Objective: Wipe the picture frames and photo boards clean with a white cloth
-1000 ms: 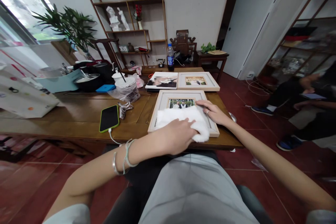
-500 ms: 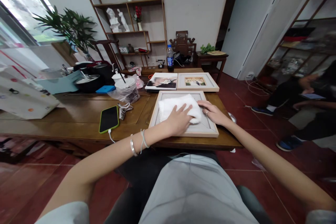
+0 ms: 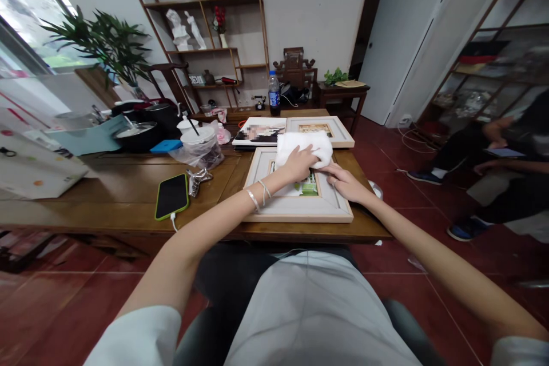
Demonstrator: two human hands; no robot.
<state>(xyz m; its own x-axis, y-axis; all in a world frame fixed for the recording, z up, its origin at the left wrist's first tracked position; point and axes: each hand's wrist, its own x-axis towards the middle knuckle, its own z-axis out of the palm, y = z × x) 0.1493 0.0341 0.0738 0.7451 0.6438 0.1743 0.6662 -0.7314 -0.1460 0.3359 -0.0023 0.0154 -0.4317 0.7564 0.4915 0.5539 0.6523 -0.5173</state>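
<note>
A light wooden picture frame [image 3: 299, 218] lies near the table's front edge, with part of a green-and-white picture showing inside its pale mount. My left hand [image 3: 299, 164] presses on a folded white cloth [image 3: 302, 140], its fingers bent over it. The cloth covers the frame's upper right part and reaches past its far edge. At the frame's right side rests my right hand [image 3: 346, 184], fingers stretched out, the tips close to the cloth's lower corner. Whether those tips touch the cloth I cannot tell.
Behind lie a second picture frame [image 3: 343, 132] and a white-edged photo panel [image 3: 259, 130]. To the left are a charging phone [image 3: 172, 197], a bagged cup [image 3: 198, 140] and a black pot [image 3: 136, 136]. A cola bottle [image 3: 274, 94] stands farther back; a person sits at right.
My left hand has pushed the cloth away from me and to the right, uncovering part of the picture. My right hand stays at the frame's right side. The whole view has shifted slightly.
</note>
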